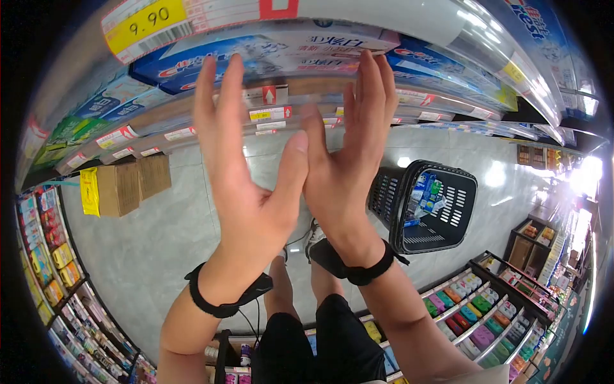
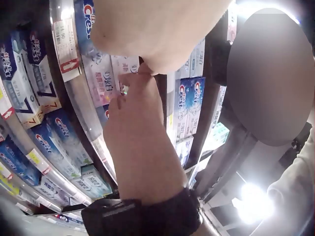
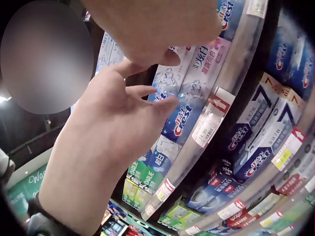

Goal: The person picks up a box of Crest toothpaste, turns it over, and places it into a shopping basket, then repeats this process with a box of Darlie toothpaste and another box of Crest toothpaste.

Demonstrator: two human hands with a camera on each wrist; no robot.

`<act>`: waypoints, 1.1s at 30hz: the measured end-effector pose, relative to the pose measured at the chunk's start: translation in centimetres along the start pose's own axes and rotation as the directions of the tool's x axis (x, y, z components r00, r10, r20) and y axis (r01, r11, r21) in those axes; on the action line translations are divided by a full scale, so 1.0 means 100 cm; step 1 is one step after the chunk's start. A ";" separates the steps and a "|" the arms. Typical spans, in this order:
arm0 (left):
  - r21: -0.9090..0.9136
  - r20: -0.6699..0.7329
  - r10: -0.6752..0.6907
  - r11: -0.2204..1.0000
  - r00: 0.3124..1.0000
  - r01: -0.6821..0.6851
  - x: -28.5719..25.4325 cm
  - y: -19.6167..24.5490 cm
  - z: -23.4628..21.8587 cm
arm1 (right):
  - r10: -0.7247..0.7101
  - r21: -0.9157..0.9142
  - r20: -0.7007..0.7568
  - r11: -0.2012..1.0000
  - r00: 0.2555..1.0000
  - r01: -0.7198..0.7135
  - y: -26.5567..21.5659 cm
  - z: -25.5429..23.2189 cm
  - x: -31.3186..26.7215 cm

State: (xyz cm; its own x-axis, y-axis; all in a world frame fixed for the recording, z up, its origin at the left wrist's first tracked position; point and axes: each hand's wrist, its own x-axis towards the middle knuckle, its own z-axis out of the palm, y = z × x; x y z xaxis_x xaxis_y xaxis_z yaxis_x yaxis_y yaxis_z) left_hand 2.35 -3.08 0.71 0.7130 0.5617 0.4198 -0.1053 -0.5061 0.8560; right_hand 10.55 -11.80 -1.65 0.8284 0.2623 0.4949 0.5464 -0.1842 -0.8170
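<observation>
Both hands reach up to a shelf of toothpaste in the head view, fingers extended. My left hand [image 1: 240, 173] has its fingertips in front of the blue part of a long blue and pink box [image 1: 275, 54]. The fingers of my right hand [image 1: 352, 160] are at the box's other end, slightly bent. The thumbs meet or overlap below the box. Neither hand grips anything; whether the fingertips touch the box, I cannot tell. Blue and pink boxes [image 3: 206, 64] also show behind the hands in the right wrist view, partly hidden by them.
A black basket [image 1: 396, 192] holding several packages stands on the grey floor [image 1: 185, 243], right of the legs. Brown cartons [image 1: 121, 185] stand at left. Shelf edges with price tags [image 1: 268, 114] run below the hands. Other stocked shelves [image 1: 48, 243] line the left and bottom.
</observation>
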 end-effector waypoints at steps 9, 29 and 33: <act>0.601 0.523 0.254 0.566 0.813 -0.564 0.054 -0.016 -0.069 | -0.431 -0.380 0.259 0.777 0.864 0.502 0.007 -0.057 0.053; 0.678 0.561 -0.057 0.604 0.825 -0.419 0.130 -0.037 -0.066 | -0.153 -0.261 0.785 0.797 0.600 0.545 0.004 -0.046 0.152; 0.711 0.537 -0.105 0.591 0.837 -0.382 0.128 -0.033 -0.064 | 0.003 -0.314 0.825 0.834 0.565 0.454 0.016 -0.045 0.155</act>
State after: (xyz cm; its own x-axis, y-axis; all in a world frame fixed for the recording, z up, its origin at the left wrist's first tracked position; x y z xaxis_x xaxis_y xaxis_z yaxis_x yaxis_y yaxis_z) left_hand 7.36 9.99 5.16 0.9802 0.1717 0.0989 0.1581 -0.9786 0.1315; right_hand 24.84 -12.28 6.03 0.3683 0.9291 0.0334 0.8702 -0.3319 -0.3641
